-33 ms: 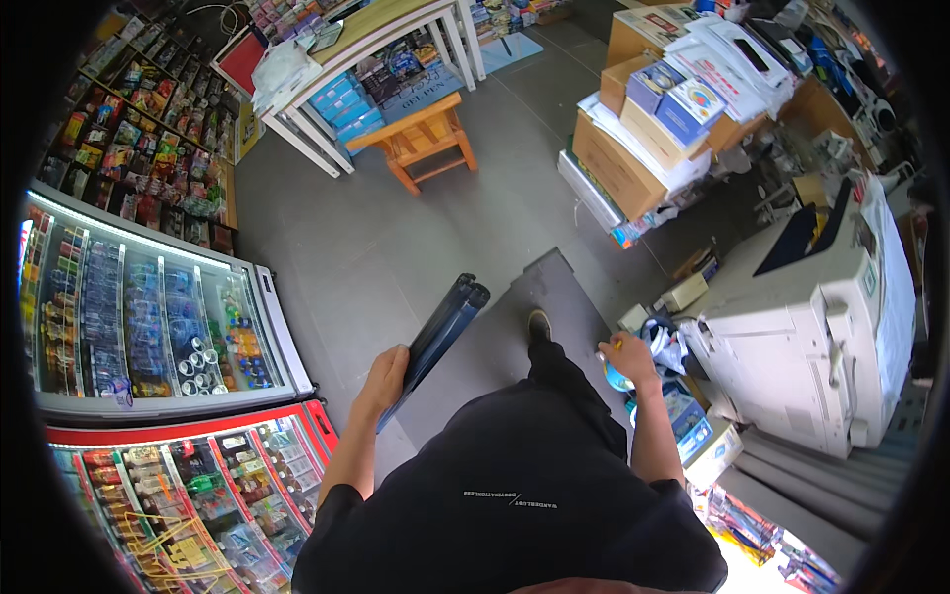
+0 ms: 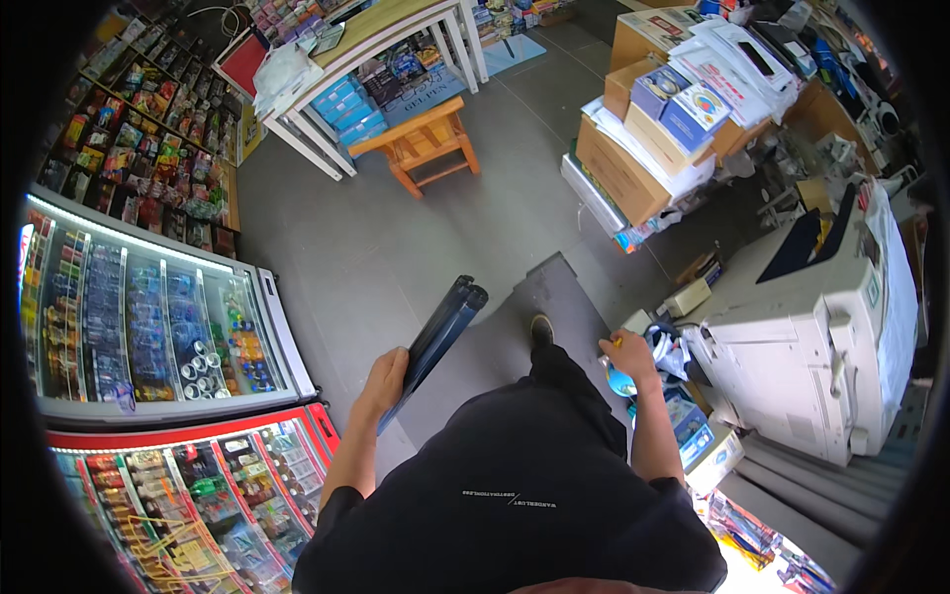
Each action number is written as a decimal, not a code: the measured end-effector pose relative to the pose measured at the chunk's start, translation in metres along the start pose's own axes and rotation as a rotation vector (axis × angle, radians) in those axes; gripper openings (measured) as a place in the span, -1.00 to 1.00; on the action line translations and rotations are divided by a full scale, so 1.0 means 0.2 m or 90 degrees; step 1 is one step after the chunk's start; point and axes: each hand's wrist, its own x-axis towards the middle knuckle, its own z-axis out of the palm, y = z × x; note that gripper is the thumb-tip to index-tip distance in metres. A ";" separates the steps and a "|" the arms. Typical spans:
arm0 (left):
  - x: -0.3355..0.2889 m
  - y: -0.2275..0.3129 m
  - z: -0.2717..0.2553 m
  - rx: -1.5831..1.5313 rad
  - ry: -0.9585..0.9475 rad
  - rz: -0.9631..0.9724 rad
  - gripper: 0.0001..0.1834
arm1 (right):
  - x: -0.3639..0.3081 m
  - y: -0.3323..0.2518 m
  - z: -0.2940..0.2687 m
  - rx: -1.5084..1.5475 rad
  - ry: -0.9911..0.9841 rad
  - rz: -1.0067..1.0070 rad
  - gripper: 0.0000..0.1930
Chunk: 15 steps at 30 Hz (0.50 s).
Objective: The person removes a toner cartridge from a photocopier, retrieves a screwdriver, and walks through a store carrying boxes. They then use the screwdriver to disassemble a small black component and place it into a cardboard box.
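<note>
A bundle of long black tube-like rolls (image 2: 437, 337) with rounded far ends slants forward and to the right at my left side. My left hand (image 2: 385, 379) is closed around its near part, thumb along the side. To the right of my body, my right hand (image 2: 631, 356) is closed with a small yellow thing (image 2: 618, 343) showing at its fingers; its kind is too small to make out. A light-blue round object (image 2: 620, 382) shows just below that hand, partly covered by it.
Two lit drink fridges (image 2: 163, 322) stand to my left, with snack shelves (image 2: 148, 139) beyond. A wooden chair (image 2: 426, 148) is by a white-legged table (image 2: 368, 40) ahead. At right are stacked cardboard boxes (image 2: 618, 168) and a large off-white copier (image 2: 792, 337).
</note>
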 end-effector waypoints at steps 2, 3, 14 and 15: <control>0.13 0.03 -0.08 0.006 0.034 -0.009 -0.34 | 0.27 -0.14 -0.02 -0.037 -0.003 -0.034 -0.53; 0.19 0.05 -0.11 0.022 0.053 -0.023 -0.34 | 0.39 -0.22 -0.03 -0.020 -0.014 -0.055 -0.53; 0.89 -0.34 -0.66 0.071 0.202 0.007 -0.40 | 1.76 -1.51 0.38 -0.196 -0.190 -0.403 -0.66; 0.96 -0.41 -0.76 0.060 0.154 -0.056 -0.38 | 1.88 -1.63 0.49 0.032 -0.247 -0.256 -0.69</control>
